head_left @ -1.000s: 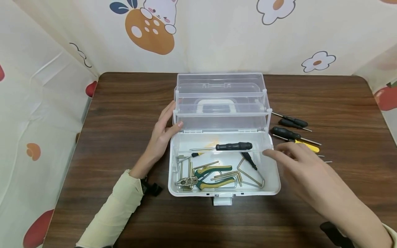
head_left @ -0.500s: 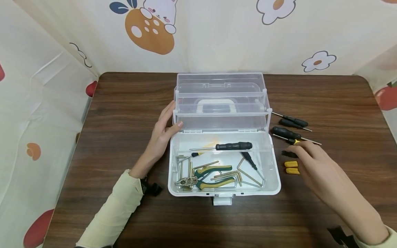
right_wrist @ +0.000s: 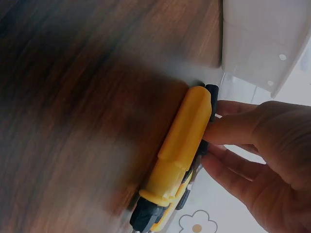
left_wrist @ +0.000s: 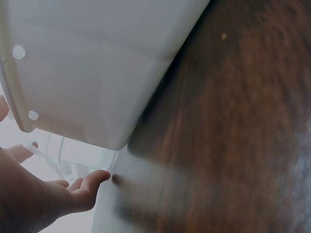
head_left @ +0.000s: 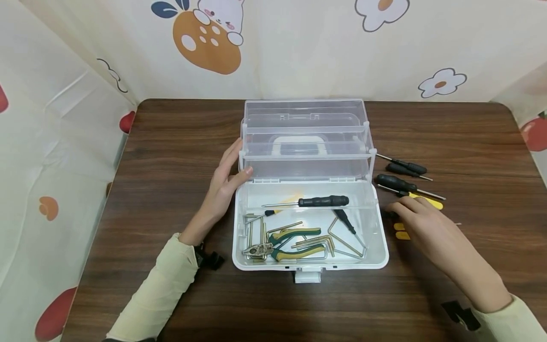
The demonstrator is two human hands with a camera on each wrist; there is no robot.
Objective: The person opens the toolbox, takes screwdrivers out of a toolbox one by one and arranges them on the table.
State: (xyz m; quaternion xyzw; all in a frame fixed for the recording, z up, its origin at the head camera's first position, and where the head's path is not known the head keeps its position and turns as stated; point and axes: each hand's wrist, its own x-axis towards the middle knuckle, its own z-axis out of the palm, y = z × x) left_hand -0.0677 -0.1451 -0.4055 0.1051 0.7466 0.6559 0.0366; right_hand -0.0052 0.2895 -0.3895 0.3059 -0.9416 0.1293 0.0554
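My left hand (head_left: 222,187) rests against the left side of the clear raised lid (head_left: 305,142) of a white toolbox (head_left: 239,237). In the box lie green-and-yellow pliers (head_left: 295,232), several hex keys (head_left: 316,243) and a few screwdrivers, one with a black handle (head_left: 323,201). To the right of the box, my right hand (head_left: 423,225) pinches a black-handled screwdriver (right_wrist: 212,92) low over the table. In the right wrist view a yellow-handled screwdriver (right_wrist: 182,138) covers part of that handle. The hand hides much of the tools in the head view.
More screwdrivers lie on the wooden table (head_left: 171,142) right of the box, including a large black-handled one (head_left: 391,181) and a yellow-handled one (head_left: 431,201). A latch (head_left: 307,275) juts from the box's front. A patterned backdrop (head_left: 307,47) stands behind the table.
My right hand has moved from the box's right edge to the screwdrivers beside it, and its fingers have come onto a black handle. My left hand has stayed at the lid.
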